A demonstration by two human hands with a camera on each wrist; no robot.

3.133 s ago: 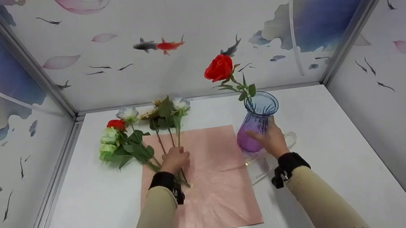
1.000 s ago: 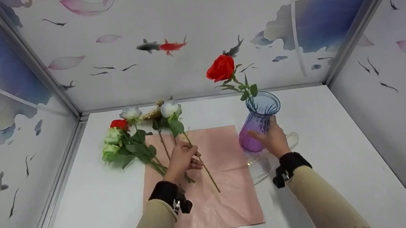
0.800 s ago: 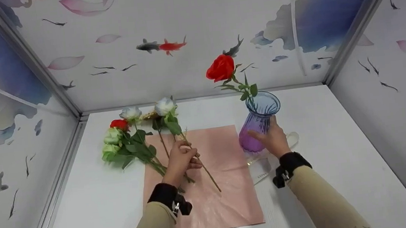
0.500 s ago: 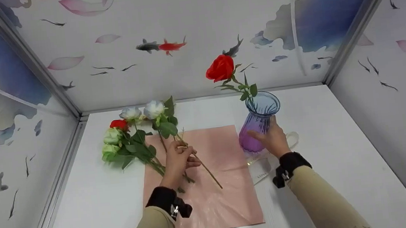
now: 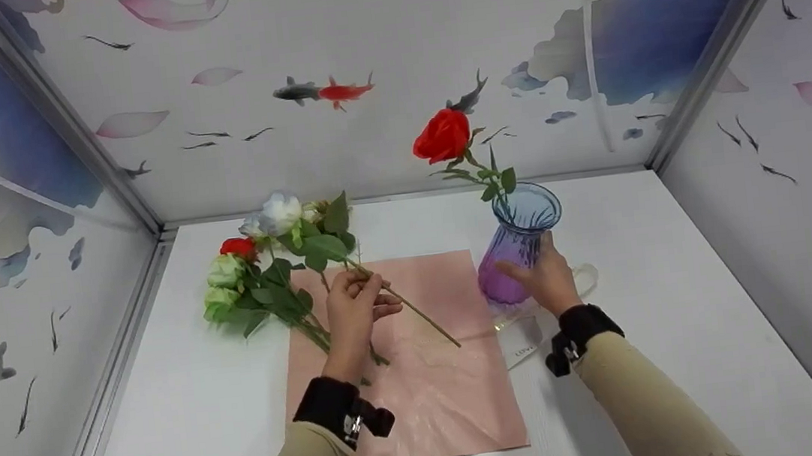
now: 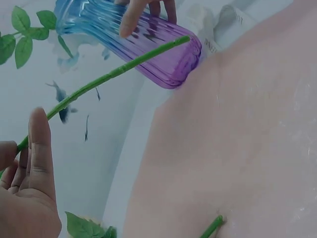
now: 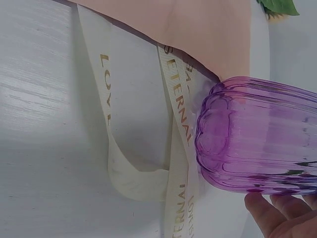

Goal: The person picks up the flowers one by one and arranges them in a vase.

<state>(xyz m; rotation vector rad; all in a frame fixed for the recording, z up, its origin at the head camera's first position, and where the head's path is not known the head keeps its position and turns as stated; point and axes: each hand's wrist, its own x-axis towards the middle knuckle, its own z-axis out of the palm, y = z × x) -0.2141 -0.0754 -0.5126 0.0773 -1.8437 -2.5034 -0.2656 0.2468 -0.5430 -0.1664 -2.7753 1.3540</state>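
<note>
My left hand (image 5: 355, 316) pinches the green stem of a pale blue-white rose (image 5: 282, 211) above the pink paper (image 5: 440, 406). Its bloom points to the far left, and the bare stem end slants toward the right. In the left wrist view the stem (image 6: 119, 72) crosses in front of the vase. With thumb and fingers on either side, my right hand (image 5: 551, 277) holds the ribbed blue-to-purple glass vase (image 5: 504, 267), which stands on the table. A red rose (image 5: 443, 136) leans to the left out of the vase's mouth.
Several flowers lie left of the paper, among them a green rose (image 5: 223, 271) and a smaller red bloom (image 5: 238, 249). A cream ribbon (image 7: 181, 114) with gold lettering lies beside the vase base. Printed walls enclose the white table (image 5: 654, 292) at the back and sides.
My left hand has picked the blue-white rose out from the lying stems. Its bloom has since swung to the left and its stem end to the right. My right hand stays on the vase.
</note>
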